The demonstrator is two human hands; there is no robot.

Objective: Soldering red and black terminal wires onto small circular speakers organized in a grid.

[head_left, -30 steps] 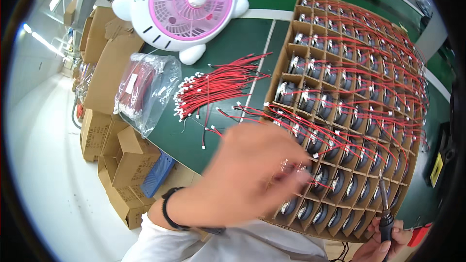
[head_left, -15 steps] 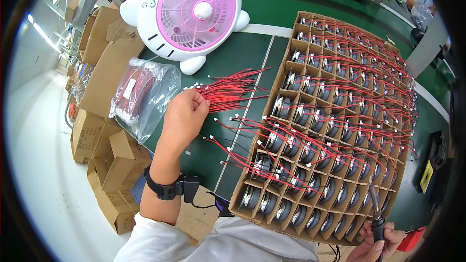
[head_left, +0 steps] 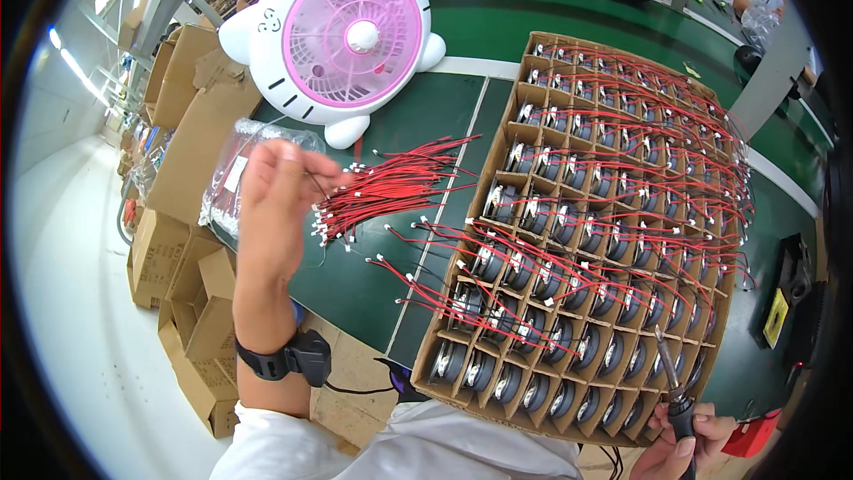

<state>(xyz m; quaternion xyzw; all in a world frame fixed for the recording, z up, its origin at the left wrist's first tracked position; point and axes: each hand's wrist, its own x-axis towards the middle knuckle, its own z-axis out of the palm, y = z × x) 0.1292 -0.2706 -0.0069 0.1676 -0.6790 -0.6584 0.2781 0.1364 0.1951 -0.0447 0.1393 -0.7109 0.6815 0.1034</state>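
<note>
My left hand [head_left: 283,200], slightly blurred, is raised between a clear plastic bag [head_left: 229,169] and a pile of red and black wire leads [head_left: 382,194] with white connectors. Its fingers are pinched together, and a thin dark strand, seemingly a wire lead, shows at them. At the lower right, my right hand [head_left: 697,444] grips a soldering iron [head_left: 681,404] by its black handle, tip pointing up over the box corner. Beside it stands a divided cardboard box [head_left: 425,372] holding round speakers [head_left: 531,329] in its cells. Red and black wires trail across many of them.
A white and pink fan [head_left: 360,36] stands at the back of the green table [head_left: 355,293]. Cardboard boxes [head_left: 191,302] are stacked at left. A black device [head_left: 791,280] lies at right, near a metal post [head_left: 771,84]. Another person [head_left: 760,0] is far right.
My left hand has lifted off the wire pile and moved left and up toward the bag. My right hand still holds the soldering iron. The whole view has shifted slightly.
</note>
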